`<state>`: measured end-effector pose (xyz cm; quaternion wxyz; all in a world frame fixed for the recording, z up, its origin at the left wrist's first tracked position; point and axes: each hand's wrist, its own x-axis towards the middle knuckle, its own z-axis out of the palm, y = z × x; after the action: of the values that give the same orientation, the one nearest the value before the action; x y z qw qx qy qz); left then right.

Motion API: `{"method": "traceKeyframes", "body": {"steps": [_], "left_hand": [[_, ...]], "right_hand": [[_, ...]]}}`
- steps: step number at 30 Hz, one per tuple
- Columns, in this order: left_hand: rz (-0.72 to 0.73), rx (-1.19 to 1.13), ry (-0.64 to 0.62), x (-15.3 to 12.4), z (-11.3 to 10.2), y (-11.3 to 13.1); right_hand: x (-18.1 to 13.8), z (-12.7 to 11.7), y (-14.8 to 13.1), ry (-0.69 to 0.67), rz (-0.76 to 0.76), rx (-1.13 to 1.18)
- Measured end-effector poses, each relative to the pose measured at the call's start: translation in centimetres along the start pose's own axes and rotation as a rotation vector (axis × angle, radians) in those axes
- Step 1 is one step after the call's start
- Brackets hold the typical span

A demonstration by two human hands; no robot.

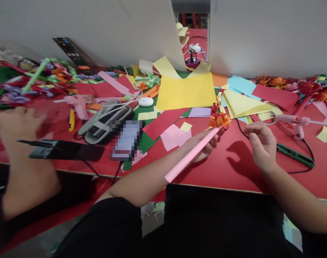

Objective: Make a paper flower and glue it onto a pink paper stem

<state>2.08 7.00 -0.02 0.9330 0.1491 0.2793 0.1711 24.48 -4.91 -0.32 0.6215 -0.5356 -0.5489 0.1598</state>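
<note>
My left hand is closed around a pink paper tube near its upper end. An orange and red paper flower sits at that end, with the tube slanting down to the left across my wrist. To the right, my right hand hovers over the red table, its fingers loosely curled, thumb apart, with nothing visible in them. Nearest to it are a pink glue gun and a green and black utility knife. Small red and yellow paper pieces lie just behind the flower.
Yellow, red and pink sheets cover the red table. Left are a phone, a grey case, another glue gun and another person's blurred hand. White partitions stand behind.
</note>
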Motion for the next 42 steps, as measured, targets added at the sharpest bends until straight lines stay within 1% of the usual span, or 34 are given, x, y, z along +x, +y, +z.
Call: {"method": "traceKeyframes", "body": {"steps": [3,7,12,15,18,21,25,27,29,32,34,36,39,42], "left_hand": [[0.02,0.074,-0.01,-0.1,-0.3,-0.1],[-0.001,0.069,-0.039,-0.3,-0.3,-0.1],[-0.033,0.094,-0.054,-0.3,-0.5,-0.2],[-0.043,0.068,-0.06,-0.3,-0.6,-0.2],[-0.087,-0.007,-0.053,-0.3,-0.5,-0.1],[-0.126,0.005,-0.031,-0.3,-0.4,0.0],[-0.157,0.191,0.005,0.0,-0.6,-0.3],[-0.118,0.285,0.037,0.2,-0.8,-0.5],[-0.029,0.402,0.051,0.2,-0.9,-0.8],[0.16,0.545,0.026,-0.2,-0.5,-1.2],[0.239,0.569,-0.007,-0.5,0.0,-1.5],[0.283,0.583,-0.024,-0.7,0.4,-1.7],[0.356,0.632,-0.007,-0.9,0.8,-2.0],[0.404,0.682,0.003,-0.9,0.6,-2.2]], "right_hand": [[0.2,0.1,-0.3,-0.018,0.012,-0.03],[0.4,0.3,-0.5,-0.06,-0.039,-0.054],[0.3,0.4,-0.6,-0.102,-0.039,-0.091],[0.3,0.4,-0.6,-0.11,-0.042,-0.092],[0.3,0.4,-0.6,-0.119,-0.06,-0.093],[0.4,0.4,-0.5,-0.103,-0.076,-0.119],[0.5,0.3,-0.4,-0.016,-0.12,-0.147],[0.4,0.1,-0.3,0.023,-0.139,-0.149],[0.3,-0.1,-0.2,0.037,-0.128,-0.152],[0.1,-0.2,-0.3,0.022,-0.077,-0.179],[0.0,-0.1,-0.4,-0.012,-0.053,-0.202],[-0.1,0.1,-0.6,-0.044,-0.046,-0.22],[-0.1,0.3,-0.5,-0.05,-0.026,-0.227],[-0.2,0.5,0.0,-0.043,0.044,-0.161]]}}
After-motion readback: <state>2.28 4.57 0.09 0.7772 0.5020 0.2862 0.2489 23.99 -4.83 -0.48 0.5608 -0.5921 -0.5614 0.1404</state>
